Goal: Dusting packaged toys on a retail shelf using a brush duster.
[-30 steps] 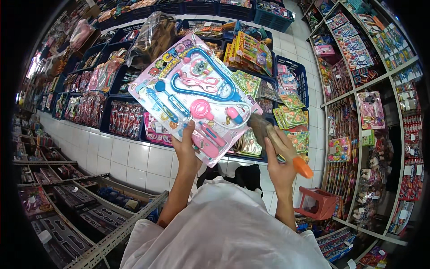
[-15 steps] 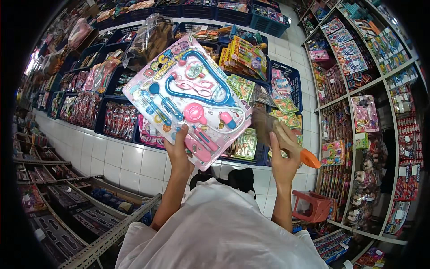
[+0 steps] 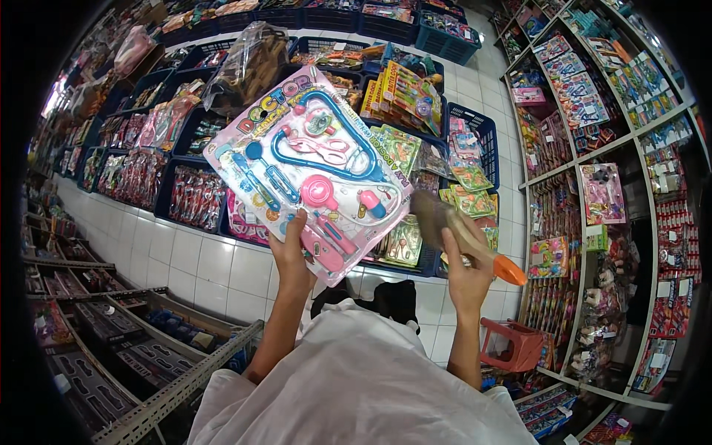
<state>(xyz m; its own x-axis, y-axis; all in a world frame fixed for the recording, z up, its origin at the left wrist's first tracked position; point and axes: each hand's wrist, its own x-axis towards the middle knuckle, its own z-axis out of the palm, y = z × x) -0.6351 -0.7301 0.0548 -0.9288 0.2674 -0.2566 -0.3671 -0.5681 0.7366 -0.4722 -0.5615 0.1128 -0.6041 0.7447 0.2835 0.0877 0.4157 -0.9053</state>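
My left hand [image 3: 292, 256] is closed on the lower left edge of a toy doctor set [image 3: 317, 191], a large flat pack with a pink border. Blue and pink pieces show through its clear front, among them a toy stethoscope. The pack is tilted, its printed top toward the upper left. My right hand [image 3: 467, 280] grips a flat paintbrush [image 3: 509, 271] with an orange handle end. Its dark bristles are smeared by motion near the pack's right edge; whether they touch it I cannot tell.
Blue baskets [image 3: 475, 119] of packaged toys stand on the white tiled floor [image 3: 248, 276] ahead. Tall shelves [image 3: 575, 156] line the right, with a red plastic stool [image 3: 512, 345] by their foot. A lower metal rack [image 3: 189, 382] with boxes is at my left.
The paintbrush has shifted slightly left and down beside the pack, its bristles blurred in both frames. The doctor set has moved a little left and down, still in my left hand.
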